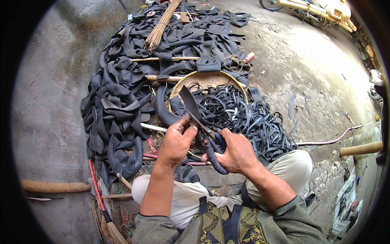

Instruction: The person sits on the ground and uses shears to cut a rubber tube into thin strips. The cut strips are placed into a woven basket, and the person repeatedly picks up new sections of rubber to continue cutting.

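My right hand is closed round a pair of scissors whose handles are wrapped in dark material. Between thumb and fingers, my left hand pinches a piece of black rubber that points up and away from me. The scissors' blades lie at the rubber's lower part; whether they are apart is hidden there. Just beyond my hands, a round woven tray with a yellowish rim bears a tangle of thin black rubber strips. More strips spill over its right side to the ground.
A large heap of black rubber pieces fills the left and far side. On it lies a bundle of thin sticks. A red-handled broom rests at the lower left. Bamboo poles jut in from both sides. A motorbike stands far right.
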Available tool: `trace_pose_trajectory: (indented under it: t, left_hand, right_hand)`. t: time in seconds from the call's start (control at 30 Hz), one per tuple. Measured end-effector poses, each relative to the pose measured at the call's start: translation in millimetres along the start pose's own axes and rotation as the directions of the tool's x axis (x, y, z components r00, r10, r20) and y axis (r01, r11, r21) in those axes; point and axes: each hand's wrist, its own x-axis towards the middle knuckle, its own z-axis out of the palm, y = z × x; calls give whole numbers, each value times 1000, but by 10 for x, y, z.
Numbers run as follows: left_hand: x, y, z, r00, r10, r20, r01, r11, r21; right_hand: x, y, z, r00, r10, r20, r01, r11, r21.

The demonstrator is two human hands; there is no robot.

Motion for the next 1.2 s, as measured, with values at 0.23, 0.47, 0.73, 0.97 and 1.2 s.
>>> trace_pose_trajectory:
  t: [0.23, 0.47, 0.73, 0.97, 1.2]
  left_hand:
    - [63, 40, -82, 993, 80, -87, -94, 981, -170]
    - [29, 0, -45, 999, 12, -50, -18, 994, -110]
    - [56, 38, 41, 999, 19, -43, -25, 989, -149]
    - [66, 0, 34, 998, 32, -58, -37, 995, -92]
    - [71, 10, 88, 999, -47, 12, 47, 999, -13]
  right_hand:
    - [-65, -29, 69, 997, 56, 47, -60, 995, 81]
    - [9, -33, 80, 986, -119, -117, 119, 993, -10]
    - [-27, -23, 123, 996, 82, -24, -79, 991, 106]
    - [11, -39, 110, 998, 55, -42, -50, 992, 114]
    - [43, -31, 13, 974, 200, 103, -216, 962, 170]
